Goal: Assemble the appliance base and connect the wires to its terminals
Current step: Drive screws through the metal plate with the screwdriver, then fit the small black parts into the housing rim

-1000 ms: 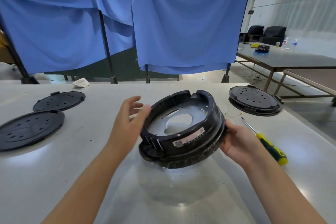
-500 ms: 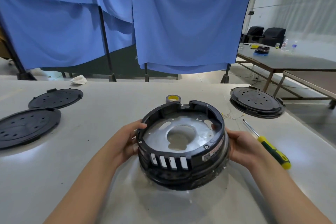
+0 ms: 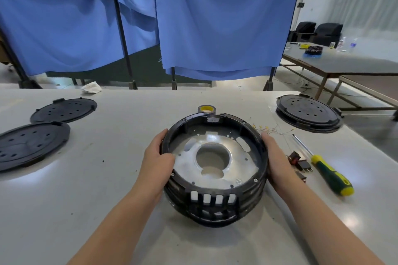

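Head view: both hands clamp the base (image 3: 215, 170), left hand (image 3: 158, 158) thumb over its rim, right hand (image 3: 274, 161) on the opposite wall. Set it flat on the surface (image 3: 107, 200), slots toward you. Wires (image 3: 269, 129), screwdriver (image 3: 325, 168) lie right of the base.

Blue cloth screens (image 3: 215, 19) hang on dark stands behind a grey worktable (image 3: 53, 211); a second table (image 3: 349, 64) and black chairs (image 3: 316, 32) stand at right.

Screwdriver (image 3: 329, 175), switches (image 3: 300, 162) crowd base's (image 3: 215, 200) right.
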The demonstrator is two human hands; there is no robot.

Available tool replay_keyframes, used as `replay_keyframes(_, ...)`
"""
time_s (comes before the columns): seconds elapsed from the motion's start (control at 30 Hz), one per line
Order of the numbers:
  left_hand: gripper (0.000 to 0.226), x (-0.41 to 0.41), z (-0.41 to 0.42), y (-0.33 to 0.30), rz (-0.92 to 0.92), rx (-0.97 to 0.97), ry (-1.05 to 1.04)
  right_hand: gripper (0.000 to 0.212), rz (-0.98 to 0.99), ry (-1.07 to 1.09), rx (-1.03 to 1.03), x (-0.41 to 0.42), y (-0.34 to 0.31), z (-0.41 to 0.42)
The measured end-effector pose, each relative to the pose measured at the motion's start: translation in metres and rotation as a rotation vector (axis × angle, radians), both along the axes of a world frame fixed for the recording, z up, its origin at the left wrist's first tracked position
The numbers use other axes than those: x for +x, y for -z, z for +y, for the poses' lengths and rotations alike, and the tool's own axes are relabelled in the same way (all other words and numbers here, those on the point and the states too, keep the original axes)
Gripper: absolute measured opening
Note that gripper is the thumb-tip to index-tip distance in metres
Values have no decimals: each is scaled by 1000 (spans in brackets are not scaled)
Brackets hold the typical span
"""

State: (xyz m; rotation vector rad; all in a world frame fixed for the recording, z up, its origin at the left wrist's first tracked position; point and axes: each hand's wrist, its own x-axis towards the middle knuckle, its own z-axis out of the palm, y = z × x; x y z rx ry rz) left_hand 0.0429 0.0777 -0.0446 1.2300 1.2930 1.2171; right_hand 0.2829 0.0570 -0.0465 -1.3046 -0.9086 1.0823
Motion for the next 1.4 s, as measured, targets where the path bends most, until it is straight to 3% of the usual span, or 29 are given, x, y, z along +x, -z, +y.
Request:
replay_keyframes(0.17,80,3,0,6,25,-27,-21,34,-66,-82,-54,1,6,1)
replay_keyframes(0.27,73,6,-1,7,47,24,-1,33,-296,5,25,4,3,5)
replay_keyframes(0.4,45,8,-5,7,287,273,22,28,-657,115,221,17,-2,2)
replay_keyframes(0.5,17,3,-9,5,474,534,85,17,-942,195,110,41,0,-6)
replay_keyframes(0.57,35,3,-12,8,527,588,121,8,-1029,132,-42,56,0,-13)
replay_keyframes(0.7,67,6,-13,13,534,628,80,11,-1094,16,-238,69,-7,-25)
replay_keyframes(0.97,71,11,-14,17,487,639,58,37,-1132,-101,-436,77,-15,-37)
replay_keyframes(1.4,68,18,-15,23,512,678,38,11,-1074,-8,-327,74,-12,-32)
